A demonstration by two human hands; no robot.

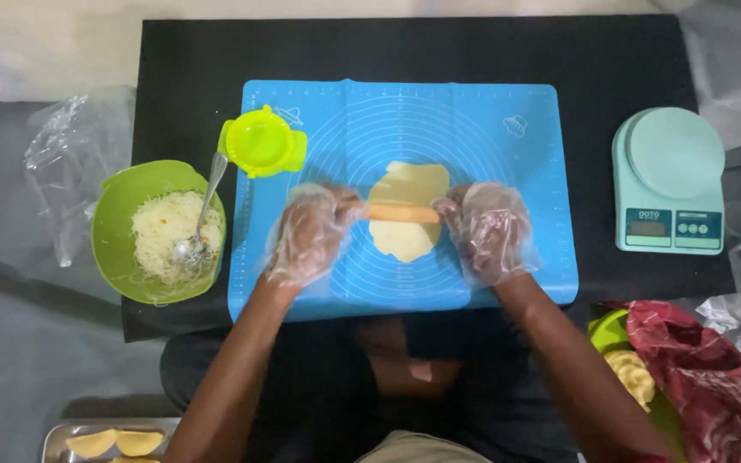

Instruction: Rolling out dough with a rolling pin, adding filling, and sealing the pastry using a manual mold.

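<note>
Centrally on the blue silicone mat (490, 111), gloved left hand (310, 233) and right hand (490, 231) grasp a wooden rolling pin (402, 213) across pale flattened dough (406, 184).

soft even overhead light is filling the scene, shadows staying faint. the blue mat (490, 129) is showing bright and saturated. mild glare is sitting on the plastic gloves and the spoon (203, 210). the whole frame is looking slightly soft, edges blurrier, the corners dimming.

A black board (190, 77) bears a blue mat (508, 171), green bowl (117, 231) and scale (669, 180).
</note>
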